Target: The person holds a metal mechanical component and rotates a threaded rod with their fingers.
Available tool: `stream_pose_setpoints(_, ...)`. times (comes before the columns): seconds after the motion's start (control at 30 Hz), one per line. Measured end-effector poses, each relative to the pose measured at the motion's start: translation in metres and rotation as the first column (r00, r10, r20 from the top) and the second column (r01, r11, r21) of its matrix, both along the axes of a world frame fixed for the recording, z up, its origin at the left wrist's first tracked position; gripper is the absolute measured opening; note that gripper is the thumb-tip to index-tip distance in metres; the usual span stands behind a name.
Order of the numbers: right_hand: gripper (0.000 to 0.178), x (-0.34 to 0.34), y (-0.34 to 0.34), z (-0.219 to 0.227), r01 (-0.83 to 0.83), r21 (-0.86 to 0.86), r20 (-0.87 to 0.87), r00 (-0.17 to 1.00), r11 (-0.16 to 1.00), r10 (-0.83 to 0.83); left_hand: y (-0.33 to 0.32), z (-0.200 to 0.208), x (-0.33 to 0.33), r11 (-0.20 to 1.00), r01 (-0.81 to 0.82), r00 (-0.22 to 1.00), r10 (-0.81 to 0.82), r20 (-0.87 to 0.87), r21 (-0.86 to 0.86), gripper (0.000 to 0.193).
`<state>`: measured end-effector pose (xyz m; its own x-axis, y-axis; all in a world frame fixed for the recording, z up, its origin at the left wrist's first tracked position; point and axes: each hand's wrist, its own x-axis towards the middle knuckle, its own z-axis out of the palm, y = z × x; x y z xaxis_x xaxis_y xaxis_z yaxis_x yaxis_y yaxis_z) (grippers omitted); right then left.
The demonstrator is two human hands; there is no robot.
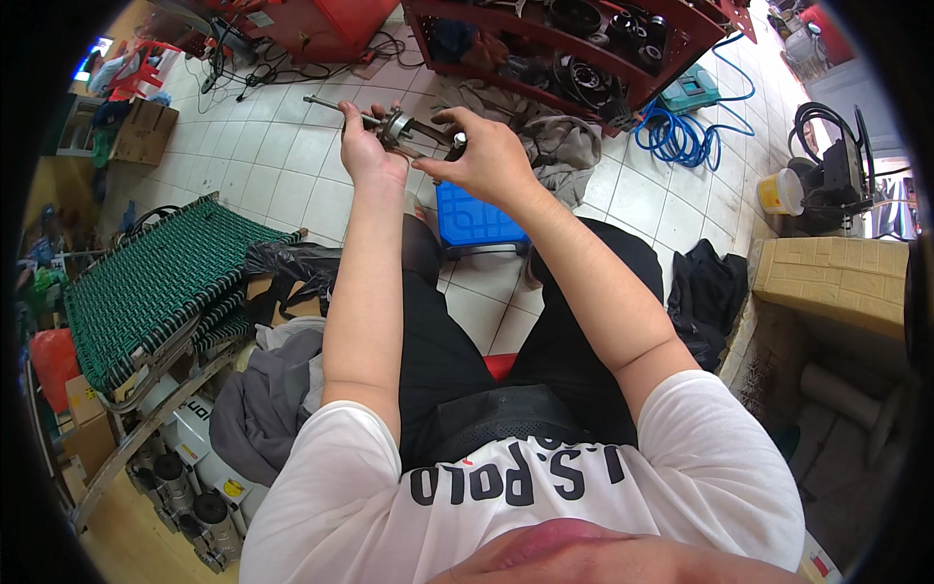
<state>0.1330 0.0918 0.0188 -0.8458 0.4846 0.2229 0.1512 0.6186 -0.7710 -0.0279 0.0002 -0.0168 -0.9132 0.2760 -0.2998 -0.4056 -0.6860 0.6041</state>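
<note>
green woven cot (175, 282) off left, looks parked aside | left hand (372, 151) curled palm-up around the metal shaft (397, 126), guessing it carries the weight | shaft's midair over the tiles | right hand (491, 161) pinching its right end, prolly steadying | blue hose (657, 142) looped, likely for tidiness

Shiny metal part (395, 127), glossy tiles (282, 190), matt cloth (268, 409)

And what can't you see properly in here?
In the head view:
Grey metal shaft with a round collar: partly hidden by the left hand and right hand.
Blue plastic block with patterned top: far edge partly behind the right hand.
Dark red metal shelf: cut off by the top edge.
Dark parts there: too small.
</note>
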Motion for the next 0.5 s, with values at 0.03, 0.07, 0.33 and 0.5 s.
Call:
stream_pose_setpoints(0.03,0.066,0.0,0.0,-0.001,0.0,0.001,-0.001,1.0,1.0,0.0,0.001,0.0,0.001,1.0,-0.011,1.0,0.011,-0.01,-0.002,0.035)
stream_pose_setpoints(0.07,0.066,0.0,0.001,-0.001,0.0,0.001,-0.002,1.0,1.0,0.0,0.001,0.0,0.003,1.0,-0.022,1.0,0.022,-0.02,-0.003,0.035)
stream_pose_setpoints(0.33,0.066,0.001,0.002,-0.001,-0.002,-0.017,0.017,1.0,1.0,0.002,0.002,-0.006,0.001,0.999,0.004,0.998,-0.001,-0.067,0.05,0.036)
stream_pose_setpoints(0.5,0.066,0.0,0.0,0.002,-0.004,-0.018,0.013,1.0,1.0,0.004,-0.001,-0.009,-0.006,0.997,0.046,0.994,-0.053,-0.099,-0.067,0.035)
